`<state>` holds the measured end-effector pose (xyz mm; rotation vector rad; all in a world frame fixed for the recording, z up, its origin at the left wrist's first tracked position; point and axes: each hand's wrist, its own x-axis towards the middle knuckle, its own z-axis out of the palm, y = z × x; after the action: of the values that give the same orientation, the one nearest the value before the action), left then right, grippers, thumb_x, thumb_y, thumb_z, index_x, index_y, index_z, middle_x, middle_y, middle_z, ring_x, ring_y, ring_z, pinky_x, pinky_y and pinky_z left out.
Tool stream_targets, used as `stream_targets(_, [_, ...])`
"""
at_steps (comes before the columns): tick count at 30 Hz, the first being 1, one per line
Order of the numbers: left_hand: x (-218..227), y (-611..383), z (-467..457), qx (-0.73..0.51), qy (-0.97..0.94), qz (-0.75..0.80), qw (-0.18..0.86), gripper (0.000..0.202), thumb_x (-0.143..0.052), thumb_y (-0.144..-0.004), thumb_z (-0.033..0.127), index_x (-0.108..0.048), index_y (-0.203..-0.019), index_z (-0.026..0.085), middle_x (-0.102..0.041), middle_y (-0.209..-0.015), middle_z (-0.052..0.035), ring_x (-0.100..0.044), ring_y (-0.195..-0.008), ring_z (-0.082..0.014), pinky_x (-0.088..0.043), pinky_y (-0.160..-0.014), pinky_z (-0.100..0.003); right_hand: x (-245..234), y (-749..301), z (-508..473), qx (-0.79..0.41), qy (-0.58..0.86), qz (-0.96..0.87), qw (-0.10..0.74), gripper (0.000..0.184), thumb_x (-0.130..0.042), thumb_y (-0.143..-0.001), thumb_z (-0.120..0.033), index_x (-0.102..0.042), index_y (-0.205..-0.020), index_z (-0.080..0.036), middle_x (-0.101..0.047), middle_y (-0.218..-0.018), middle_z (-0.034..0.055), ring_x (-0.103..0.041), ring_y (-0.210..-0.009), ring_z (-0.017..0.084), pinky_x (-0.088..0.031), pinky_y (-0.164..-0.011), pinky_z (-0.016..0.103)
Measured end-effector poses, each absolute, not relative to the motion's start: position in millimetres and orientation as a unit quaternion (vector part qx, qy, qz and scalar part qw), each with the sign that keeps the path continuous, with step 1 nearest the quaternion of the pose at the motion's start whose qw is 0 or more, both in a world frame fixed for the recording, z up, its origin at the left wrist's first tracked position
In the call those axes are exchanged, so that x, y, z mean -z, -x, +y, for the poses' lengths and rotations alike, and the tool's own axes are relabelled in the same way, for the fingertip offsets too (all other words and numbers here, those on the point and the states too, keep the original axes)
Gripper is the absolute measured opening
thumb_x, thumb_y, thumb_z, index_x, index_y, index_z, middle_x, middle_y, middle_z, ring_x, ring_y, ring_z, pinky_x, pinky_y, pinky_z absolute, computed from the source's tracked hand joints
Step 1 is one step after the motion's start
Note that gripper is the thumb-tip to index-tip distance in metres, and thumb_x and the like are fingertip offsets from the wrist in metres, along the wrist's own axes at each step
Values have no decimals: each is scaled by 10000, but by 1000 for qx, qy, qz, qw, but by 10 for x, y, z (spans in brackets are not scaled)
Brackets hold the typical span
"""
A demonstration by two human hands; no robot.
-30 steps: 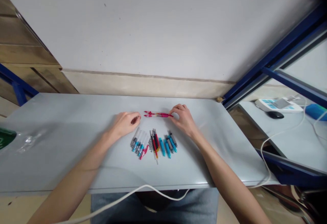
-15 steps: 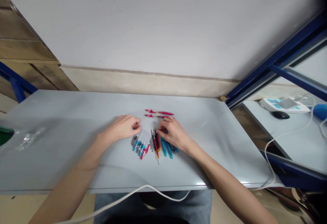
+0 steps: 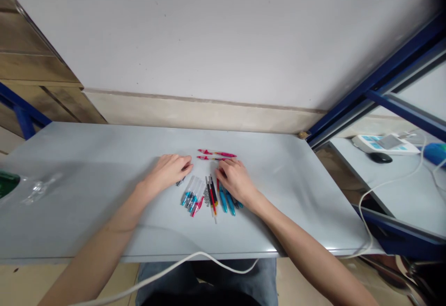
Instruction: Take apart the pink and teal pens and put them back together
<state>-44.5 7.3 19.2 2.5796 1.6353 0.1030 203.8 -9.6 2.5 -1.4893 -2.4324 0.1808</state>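
My left hand is pinched on a clear pen barrel with a dark grip, mostly hidden by my fingers. Beside it lie several clear pen barrels with blue, dark and red grips. My right hand has its fingertips closed on a red pen refill, only part of which shows. Several black and red refills lie between my hands, next to small grey springs. Blue pen parts rest partly under my right hand.
Two red pens lie behind my hands, the nearer partly covered. A white cable crosses the table's front edge. Clear plastic and a green object are at the left. On the right surface stand a white device and a black mouse.
My left hand has drawn the dark-gripped barrel away from the other barrels, towards the back left. My right hand has shifted slightly right, and a red refill has moved away from the refill group with it.
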Motion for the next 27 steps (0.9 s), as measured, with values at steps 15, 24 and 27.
stream_targets(15, [-167,313,62,-26,-840,542,-5,253,-446,-1031,396,-612,-922,240,-745,-905,-39,-688,-769,-247,-290,-594,-320,-12,-1919,0,-38,564,-824,12,376,-396,-1033,-211,-713,-837,-161,-759,-890,122,-694,-870,263,-409,-840,359])
stream_targets(24, [-158,308,63,-31,-838,544,-3,265,-435,-1044,415,-590,-925,236,-742,-860,-37,-687,-739,-241,-252,-579,-315,-68,-1922,-85,-33,572,-819,24,404,-399,-1067,-397,-711,-954,-166,-759,-935,125,-697,-907,278,-414,-807,350])
stream_targets(27, [-161,308,60,-33,-841,539,-10,264,-428,-1048,413,-586,-927,239,-750,-876,-37,-687,-740,-242,-249,-580,-319,-77,-1903,-114,-26,573,-819,28,356,-393,-1070,-355,-698,-1014,-179,-758,-982,110,-693,-934,278,-423,-819,354])
